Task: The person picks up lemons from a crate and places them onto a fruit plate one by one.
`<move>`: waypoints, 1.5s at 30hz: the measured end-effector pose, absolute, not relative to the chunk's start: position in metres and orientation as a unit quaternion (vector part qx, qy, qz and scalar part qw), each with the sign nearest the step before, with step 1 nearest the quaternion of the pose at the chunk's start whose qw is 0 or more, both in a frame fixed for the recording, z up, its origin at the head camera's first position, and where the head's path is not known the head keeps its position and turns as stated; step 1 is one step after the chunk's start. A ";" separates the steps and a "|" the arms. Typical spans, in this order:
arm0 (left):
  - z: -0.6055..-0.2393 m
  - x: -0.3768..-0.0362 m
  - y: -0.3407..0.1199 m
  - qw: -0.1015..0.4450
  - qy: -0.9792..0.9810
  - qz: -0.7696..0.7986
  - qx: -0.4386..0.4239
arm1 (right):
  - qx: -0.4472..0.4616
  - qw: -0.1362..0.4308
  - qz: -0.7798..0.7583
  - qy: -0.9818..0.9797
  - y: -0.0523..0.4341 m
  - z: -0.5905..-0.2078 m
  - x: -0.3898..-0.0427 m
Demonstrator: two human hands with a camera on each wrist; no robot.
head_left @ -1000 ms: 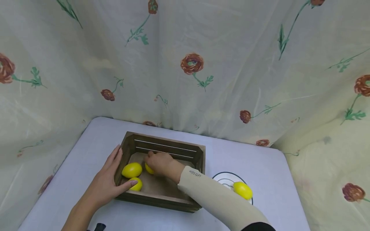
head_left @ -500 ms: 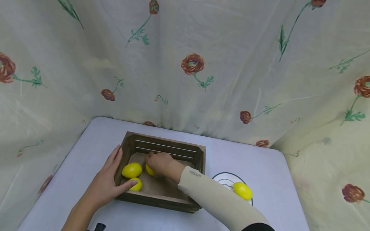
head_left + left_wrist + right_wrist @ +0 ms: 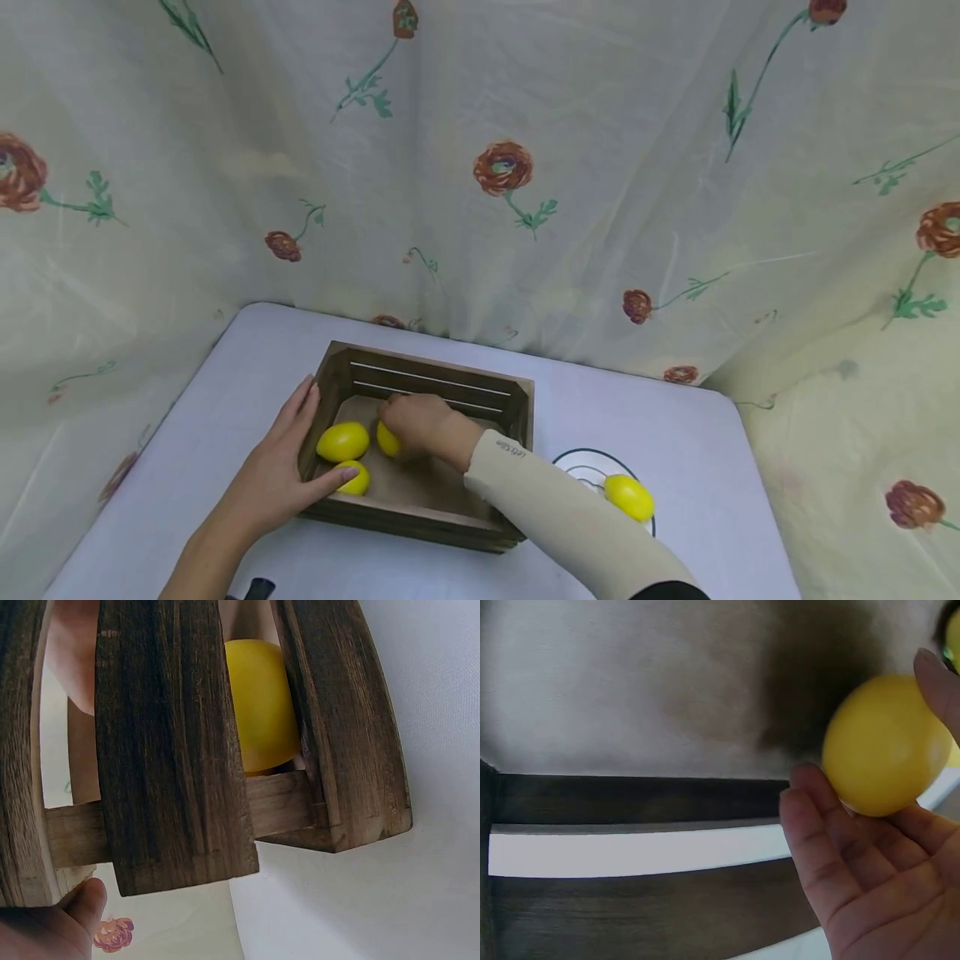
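Nearest, at the bottom edge: a small dark cylindrical object (image 3: 260, 588), too cropped to identify. Beside it to the right, a beige forearm sleeve (image 3: 570, 517) with small lettering near the wrist, black material at its cut-off end.

Left hand (image 3: 279, 468): spread wide, fingers straight along the left wall of a brown slatted wooden crate (image 3: 416, 514), thumb over the near rim, in front of a glossy yellow near lemon (image 3: 354, 482). Just behind that, a second, plumper yellow lemon (image 3: 342, 442) lies by the left wall.

Right hand (image 3: 423, 427): inside the crate, palm half-closed, holding a smooth yellow oval lemon (image 3: 885, 746) between thumb and fingers. That fruit is low over the crate floor, right of the other two.

Right of the crate, partly behind the sleeve: a white round plate with dark rim line (image 3: 576, 464), one bright yellow lemon (image 3: 628, 497) on it.

Beneath everything, a white-covered table (image 3: 637, 400). Farthest: a pale curtain printed with rust-red flowers (image 3: 585, 108).
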State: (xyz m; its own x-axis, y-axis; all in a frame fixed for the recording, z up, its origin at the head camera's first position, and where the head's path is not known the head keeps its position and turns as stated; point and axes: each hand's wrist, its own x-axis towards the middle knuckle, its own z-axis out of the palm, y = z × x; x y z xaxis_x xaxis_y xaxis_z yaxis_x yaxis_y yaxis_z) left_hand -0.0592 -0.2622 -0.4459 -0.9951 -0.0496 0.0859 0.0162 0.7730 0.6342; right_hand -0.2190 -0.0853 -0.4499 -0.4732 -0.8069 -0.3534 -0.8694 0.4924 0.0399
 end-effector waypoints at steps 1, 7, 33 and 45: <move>-0.446 -0.059 -0.262 0.049 -0.940 -0.337 0.008 | -0.493 0.148 0.102 0.851 -0.086 -0.449 -0.219; -0.447 -0.056 -0.263 0.051 -0.941 -0.333 0.004 | -0.499 0.178 0.073 0.845 -0.089 -0.438 -0.215; -0.445 -0.059 -0.261 0.048 -0.941 -0.336 0.010 | -0.541 0.134 0.056 0.828 -0.057 -0.352 -0.195; -0.447 -0.059 -0.262 0.048 -0.939 -0.341 0.006 | -0.527 0.094 0.003 0.845 -0.015 -0.318 -0.191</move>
